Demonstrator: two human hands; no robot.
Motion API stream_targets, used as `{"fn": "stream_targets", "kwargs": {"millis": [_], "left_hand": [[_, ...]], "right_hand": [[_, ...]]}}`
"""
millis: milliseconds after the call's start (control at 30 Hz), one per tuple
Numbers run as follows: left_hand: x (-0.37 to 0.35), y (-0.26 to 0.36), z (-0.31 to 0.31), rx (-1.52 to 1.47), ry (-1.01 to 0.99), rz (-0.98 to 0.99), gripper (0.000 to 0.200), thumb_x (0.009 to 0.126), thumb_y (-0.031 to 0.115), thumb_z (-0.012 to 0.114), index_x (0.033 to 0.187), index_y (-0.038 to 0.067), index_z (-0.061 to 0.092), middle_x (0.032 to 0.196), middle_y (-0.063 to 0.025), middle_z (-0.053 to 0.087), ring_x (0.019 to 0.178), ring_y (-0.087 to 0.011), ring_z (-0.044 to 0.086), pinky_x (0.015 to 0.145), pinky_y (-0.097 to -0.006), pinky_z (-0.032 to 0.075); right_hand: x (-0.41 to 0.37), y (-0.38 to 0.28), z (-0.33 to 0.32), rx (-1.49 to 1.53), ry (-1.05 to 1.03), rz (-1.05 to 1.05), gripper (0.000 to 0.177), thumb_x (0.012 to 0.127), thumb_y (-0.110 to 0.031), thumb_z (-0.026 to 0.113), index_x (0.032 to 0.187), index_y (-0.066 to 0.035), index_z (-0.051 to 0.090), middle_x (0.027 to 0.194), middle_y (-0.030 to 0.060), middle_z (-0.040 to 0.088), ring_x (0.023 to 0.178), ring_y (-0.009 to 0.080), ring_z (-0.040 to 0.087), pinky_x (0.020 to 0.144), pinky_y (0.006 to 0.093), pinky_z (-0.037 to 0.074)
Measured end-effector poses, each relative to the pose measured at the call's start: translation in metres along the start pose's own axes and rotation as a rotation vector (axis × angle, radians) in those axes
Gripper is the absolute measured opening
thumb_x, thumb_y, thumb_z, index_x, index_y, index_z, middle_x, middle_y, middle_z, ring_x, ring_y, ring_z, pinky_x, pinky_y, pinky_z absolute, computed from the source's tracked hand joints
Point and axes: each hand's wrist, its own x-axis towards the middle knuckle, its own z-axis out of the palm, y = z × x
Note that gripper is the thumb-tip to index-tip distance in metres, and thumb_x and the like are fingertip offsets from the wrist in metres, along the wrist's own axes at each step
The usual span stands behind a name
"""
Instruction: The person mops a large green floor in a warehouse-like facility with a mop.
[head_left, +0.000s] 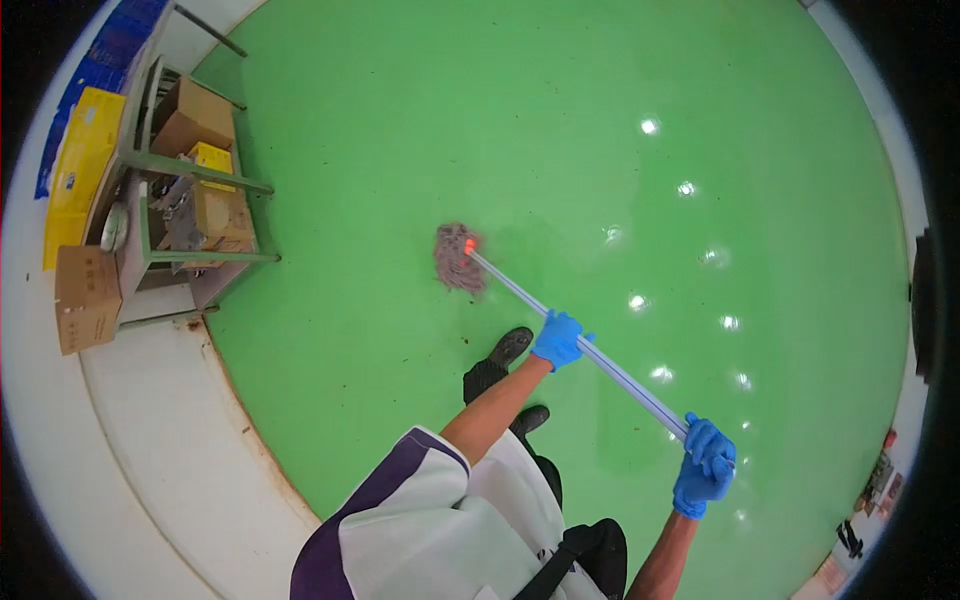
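Both my hands wear blue gloves and grip one mop. My left hand (560, 340) is wrapped round the middle of the pale handle. Higher up, my right hand (706, 460) is closed over the handle's top end. The mop (620, 375) slants down and away to the left. Its greyish-brown string head (456, 262) lies spread on the green floor (380, 130), with an orange joint where the handle meets it. My dark shoes stand on the floor just behind the mop head.
At the left stands a metal shelf rack (200, 165) with cardboard boxes and yellow bins. Another cardboard box (88, 298) is beside it, near the white wall (180, 420). Small items (880, 480) lie along the right wall. Dark specks dot the floor, which reflects several lights.
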Motion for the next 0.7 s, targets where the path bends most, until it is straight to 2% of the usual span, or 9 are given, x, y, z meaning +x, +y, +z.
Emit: {"fn": "stream_targets", "kwargs": {"millis": [100, 133, 200, 300, 367, 400, 433, 533, 700], "left_hand": [[0.002, -0.060, -0.007, 0.017, 0.041, -0.014, 0.027, 0.078, 0.035, 0.053, 0.069, 0.013, 0.064, 0.070, -0.0126, 0.058, 0.076, -0.0328, 0.053, 0.085, -0.0527, 0.035], [0.001, -0.078, -0.025, 0.029, -0.063, -0.032, 0.025, 0.078, 0.034, 0.053, 0.067, 0.014, 0.064, 0.069, -0.0121, 0.057, 0.076, -0.0326, 0.053, 0.084, -0.0537, 0.035], [-0.004, -0.105, -0.028, 0.244, 0.039, -0.075, 0.011, 0.069, 0.029, 0.058, 0.065, 0.020, 0.064, 0.068, -0.0097, 0.057, 0.077, -0.0314, 0.054, 0.082, -0.0512, 0.037], [-0.008, -0.082, -0.025, 0.260, 0.046, -0.040, 0.008, 0.063, 0.026, 0.059, 0.059, 0.020, 0.062, 0.064, -0.0079, 0.055, 0.072, -0.0314, 0.053, 0.069, -0.0495, 0.037], [-0.013, -0.043, 0.009, 0.089, -0.002, 0.081, 0.007, 0.061, 0.026, 0.059, 0.056, 0.021, 0.060, 0.063, -0.0066, 0.053, 0.072, -0.0308, 0.052, 0.065, -0.0515, 0.035], [-0.017, -0.016, 0.027, -0.023, -0.004, 0.151, 0.007, 0.060, 0.025, 0.059, 0.055, 0.021, 0.059, 0.063, -0.0057, 0.053, 0.073, -0.0305, 0.052, 0.065, -0.0538, 0.034], [-0.023, 0.018, 0.043, -0.052, -0.080, 0.155, 0.005, 0.061, 0.025, 0.059, 0.058, 0.021, 0.060, 0.063, -0.0068, 0.053, 0.074, -0.0308, 0.052, 0.076, -0.0628, 0.032], [-0.029, 0.075, 0.065, -0.172, -0.148, 0.278, 0.006, 0.063, 0.024, 0.057, 0.062, 0.019, 0.061, 0.064, -0.0082, 0.053, 0.074, -0.0300, 0.052, 0.088, -0.0690, 0.023], [-0.003, 0.028, 0.071, 0.017, -0.327, 0.384, 0.008, 0.062, 0.023, 0.057, 0.063, 0.015, 0.061, 0.066, -0.0086, 0.053, 0.077, -0.0286, 0.052, 0.094, -0.0685, 0.018]], "right_hand": [[0.008, 0.038, 0.020, 0.100, 0.072, 0.032, 0.025, 0.070, -0.023, 0.045, 0.053, -0.011, 0.032, 0.056, 0.0053, 0.036, 0.061, 0.0219, 0.038, 0.086, 0.0441, 0.036], [0.006, 0.057, 0.026, 0.087, 0.115, 0.083, 0.025, 0.070, -0.024, 0.046, 0.053, -0.010, 0.033, 0.056, 0.0066, 0.038, 0.062, 0.0230, 0.040, 0.085, 0.0444, 0.037], [0.005, 0.069, 0.038, 0.077, 0.176, 0.124, 0.025, 0.069, -0.024, 0.046, 0.052, -0.009, 0.034, 0.056, 0.0078, 0.039, 0.062, 0.0242, 0.041, 0.084, 0.0447, 0.038], [-0.008, 0.055, 0.042, 0.177, 0.233, 0.186, 0.023, 0.068, -0.020, 0.046, 0.053, -0.008, 0.036, 0.057, 0.0084, 0.040, 0.064, 0.0242, 0.041, 0.085, 0.0447, 0.036], [-0.030, 0.021, 0.020, 0.083, 0.514, 0.210, 0.021, 0.068, -0.018, 0.046, 0.053, -0.008, 0.036, 0.057, 0.0079, 0.039, 0.063, 0.0226, 0.040, 0.085, 0.0449, 0.035], [-0.044, 0.000, 0.004, 0.085, 0.497, 0.184, 0.024, 0.071, -0.020, 0.045, 0.053, -0.009, 0.033, 0.057, 0.0059, 0.035, 0.062, 0.0209, 0.037, 0.085, 0.0431, 0.035], [-0.060, -0.021, -0.012, 0.084, 0.477, 0.159, 0.027, 0.074, -0.021, 0.044, 0.054, -0.010, 0.031, 0.057, 0.0039, 0.030, 0.061, 0.0192, 0.034, 0.085, 0.0412, 0.035], [-0.098, -0.047, -0.030, 0.034, 0.580, 0.126, 0.027, 0.073, -0.021, 0.045, 0.054, -0.012, 0.029, 0.056, 0.0028, 0.029, 0.060, 0.0177, 0.031, 0.088, 0.0410, 0.034], [-0.131, 0.024, -0.043, 0.201, 0.885, 0.111, 0.020, 0.072, -0.019, 0.046, 0.056, -0.010, 0.038, 0.061, 0.0061, 0.039, 0.067, 0.0221, 0.042, 0.100, 0.0428, 0.027]]}}
